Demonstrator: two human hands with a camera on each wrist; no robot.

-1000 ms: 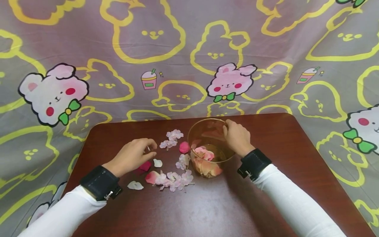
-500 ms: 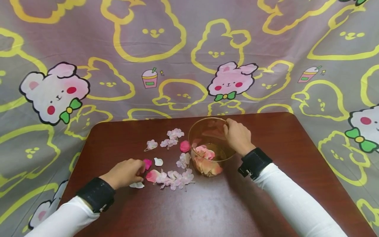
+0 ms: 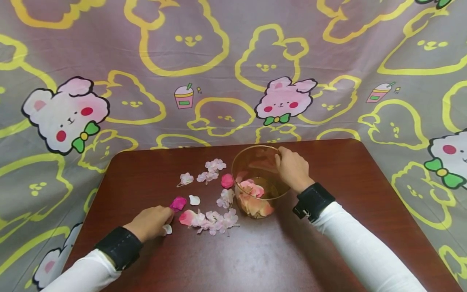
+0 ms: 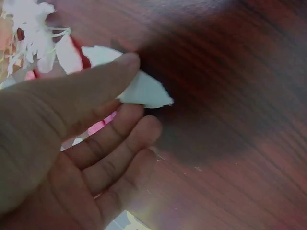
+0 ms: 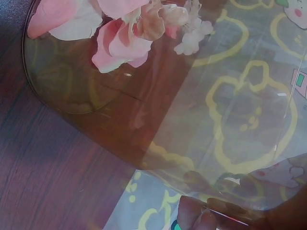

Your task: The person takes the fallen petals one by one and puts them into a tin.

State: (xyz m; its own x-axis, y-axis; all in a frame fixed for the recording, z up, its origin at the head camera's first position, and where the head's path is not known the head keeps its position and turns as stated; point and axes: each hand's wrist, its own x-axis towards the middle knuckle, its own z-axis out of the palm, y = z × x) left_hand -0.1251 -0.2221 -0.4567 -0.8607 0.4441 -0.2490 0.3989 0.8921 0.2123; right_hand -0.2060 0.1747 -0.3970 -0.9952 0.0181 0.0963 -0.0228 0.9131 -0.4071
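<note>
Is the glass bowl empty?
No, the glass bowl has pink petals lying in its bottom, and the right hand holds its rim.

A dark red-brown wooden table with rounded corners point(image 3: 365, 170) stands against a hanging grey fabric backdrop point(image 3: 233, 61) printed with yellow outlines and pink cartoon rabbits.

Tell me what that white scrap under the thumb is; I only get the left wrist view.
Observer: A white petal. The left hand pinches it beside a strewn cluster of pale blossoms.
Visitor: Where is the other hand?
Observer: The right hand grips the rim of a glass bowl.
Visitor: Anything in it?
Observer: Pink petals lie at its bottom.
</note>
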